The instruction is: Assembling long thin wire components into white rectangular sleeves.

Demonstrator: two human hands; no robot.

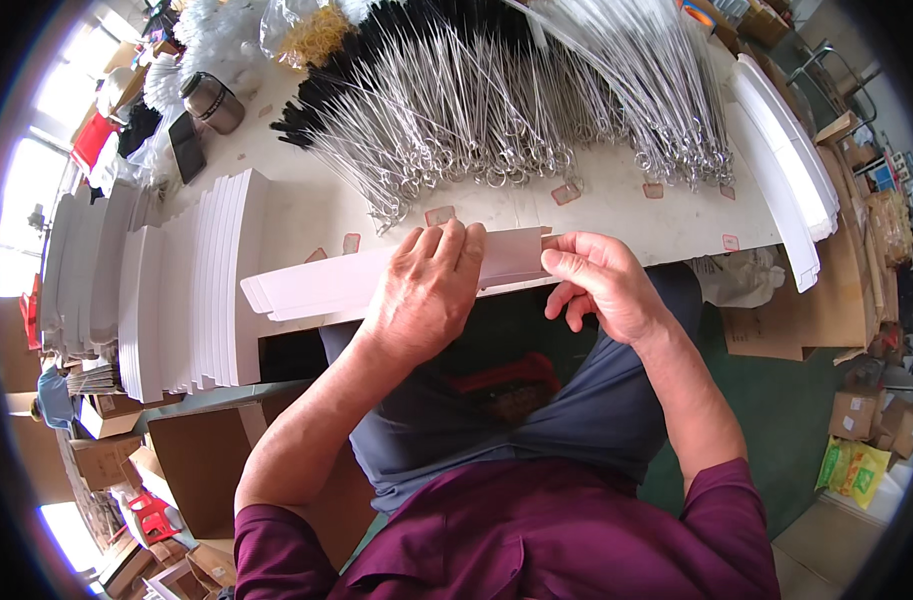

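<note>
A long, narrow white carton (pixel 321 285) lies along the front edge of the table, in front of my body. My left hand (pixel 426 285) is laid across its middle, the fingers bent together over the far side and holding it; the thumb is hidden. At the carton's right end my right hand (pixel 606 285) pinches the end with thumb and forefinger, its other fingers curled loosely below. Beyond the hands, a wide heap of wire-handled brushes (pixel 466 120) spreads over the table, ring ends toward me and black bristles at the back left.
White flat cartons (pixel 204 290) stand in rows at the left, and more cartons (pixel 786 170) lie at the right edge. A metal flask (pixel 212 103) and a dark phone (pixel 186 148) are at the back left. Below the table's left side stands an open cardboard box (pixel 211 460).
</note>
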